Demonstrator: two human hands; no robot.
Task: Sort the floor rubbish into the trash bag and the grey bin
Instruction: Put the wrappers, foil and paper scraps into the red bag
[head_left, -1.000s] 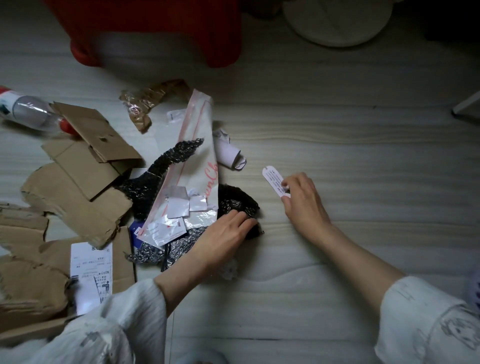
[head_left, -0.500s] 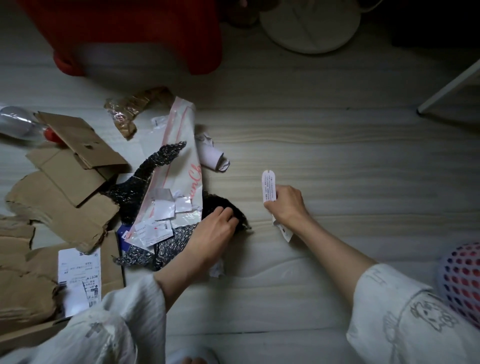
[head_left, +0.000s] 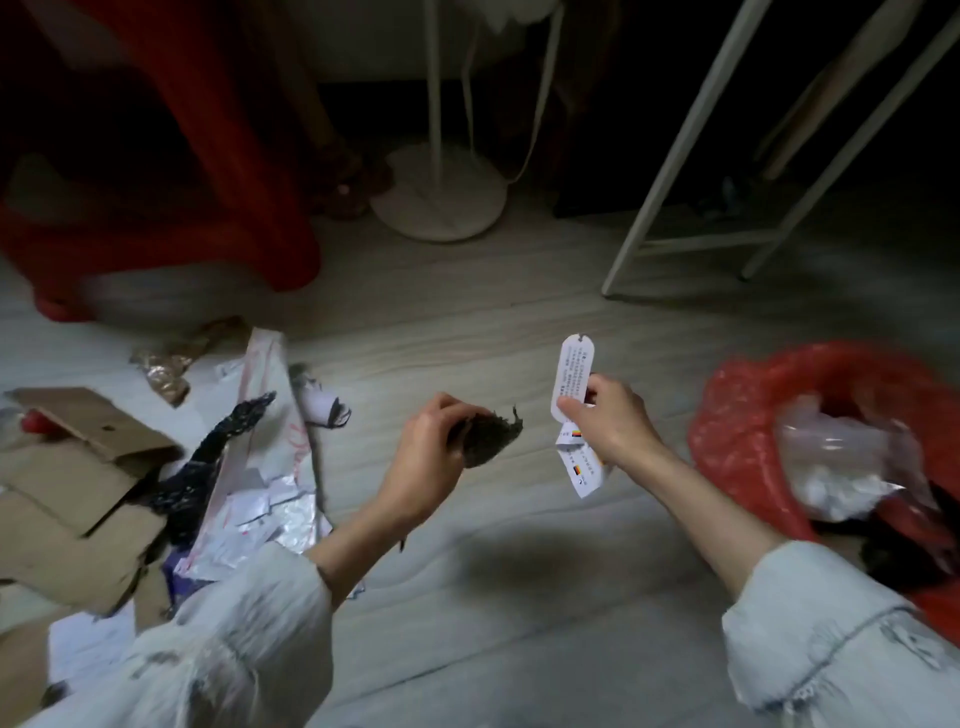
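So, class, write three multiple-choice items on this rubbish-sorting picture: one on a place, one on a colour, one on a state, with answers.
1. Where is the cardboard?
A. far left on the floor
B. in the bag
C. on the stool

2. What colour is the trash bag?
A. blue
B. red
C. green

3. What is the right hand doing?
A. lying flat
B. pressing the floor
C. gripping white paper tags

Answers: 1 A, it lies beside the left sleeve; 2 B, red plastic shows at right; 3 C, fingers curl round the tags.
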